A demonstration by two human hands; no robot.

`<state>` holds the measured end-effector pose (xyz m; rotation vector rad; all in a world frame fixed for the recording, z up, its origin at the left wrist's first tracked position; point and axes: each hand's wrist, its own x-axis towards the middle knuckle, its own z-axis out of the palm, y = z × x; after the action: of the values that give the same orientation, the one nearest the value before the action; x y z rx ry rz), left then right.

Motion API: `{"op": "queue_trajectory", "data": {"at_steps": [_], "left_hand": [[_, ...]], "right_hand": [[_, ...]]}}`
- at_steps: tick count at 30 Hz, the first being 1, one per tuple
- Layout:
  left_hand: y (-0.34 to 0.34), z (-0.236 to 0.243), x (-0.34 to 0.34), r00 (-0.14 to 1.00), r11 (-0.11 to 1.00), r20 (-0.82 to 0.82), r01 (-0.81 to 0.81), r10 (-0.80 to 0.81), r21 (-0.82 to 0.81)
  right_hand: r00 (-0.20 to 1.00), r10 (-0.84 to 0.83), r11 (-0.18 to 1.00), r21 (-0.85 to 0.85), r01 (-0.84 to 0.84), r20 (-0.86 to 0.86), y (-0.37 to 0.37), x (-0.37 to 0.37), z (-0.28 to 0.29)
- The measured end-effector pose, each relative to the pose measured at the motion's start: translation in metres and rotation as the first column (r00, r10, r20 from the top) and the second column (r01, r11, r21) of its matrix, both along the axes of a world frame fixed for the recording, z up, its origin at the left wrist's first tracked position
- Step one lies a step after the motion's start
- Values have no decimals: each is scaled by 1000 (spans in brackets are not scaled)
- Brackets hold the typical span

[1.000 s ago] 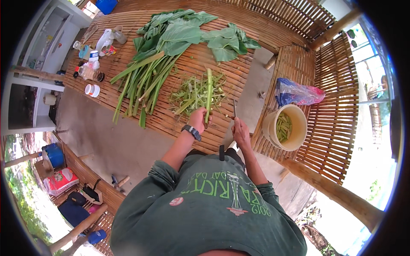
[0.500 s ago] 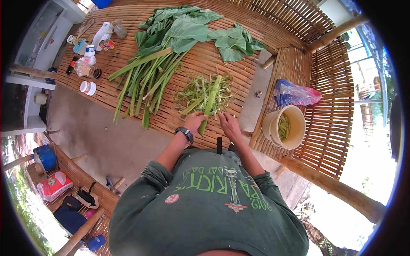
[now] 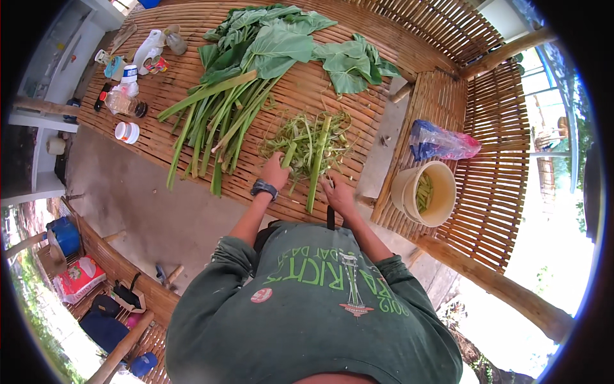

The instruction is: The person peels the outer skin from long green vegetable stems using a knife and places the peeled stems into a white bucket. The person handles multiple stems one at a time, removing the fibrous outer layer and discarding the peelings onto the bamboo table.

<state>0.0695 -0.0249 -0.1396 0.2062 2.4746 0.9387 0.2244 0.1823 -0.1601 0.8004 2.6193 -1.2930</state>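
Note:
My left hand (image 3: 275, 171) is closed on a short green stalk piece (image 3: 289, 155) at the left side of a pile of stringy peelings (image 3: 336, 137). A long, thick green stalk (image 3: 317, 169) lies across the pile, its near end toward me and apart from my left hand. Just right of that end is my right hand (image 3: 339, 196), fingers curled; what they hold is too small to make out. Farther left lies a bundle of long leaf stalks (image 3: 224, 128) with big green leaves (image 3: 278, 48) at its far end.
Bottles and jars, including a white jar (image 3: 127, 132), stand on the left of the bamboo table (image 3: 153, 144). To the right, a bench holds a cream bucket (image 3: 441, 192) with cut stalk pieces inside and a blue-and-pink plastic bag (image 3: 444, 139). More leaves (image 3: 348, 64) lie at the far edge.
My left hand has let go of the long stalk and moved left and away from me to the short piece. The long stalk now lies on the pile. My right hand has come slightly nearer.

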Motion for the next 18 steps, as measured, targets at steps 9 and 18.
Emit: {"op": "queue_trajectory", "data": {"at_steps": [9,18], "left_hand": [[-20,98,-11,999,945,34,-12,0,327],[25,116,-19,860,492,501,-479,98,727]], "right_hand": [[895,144,989,75,-124,-423,-9,-37,126],[982,60,928,-353,-122,-180,-23,-62,128]]}}
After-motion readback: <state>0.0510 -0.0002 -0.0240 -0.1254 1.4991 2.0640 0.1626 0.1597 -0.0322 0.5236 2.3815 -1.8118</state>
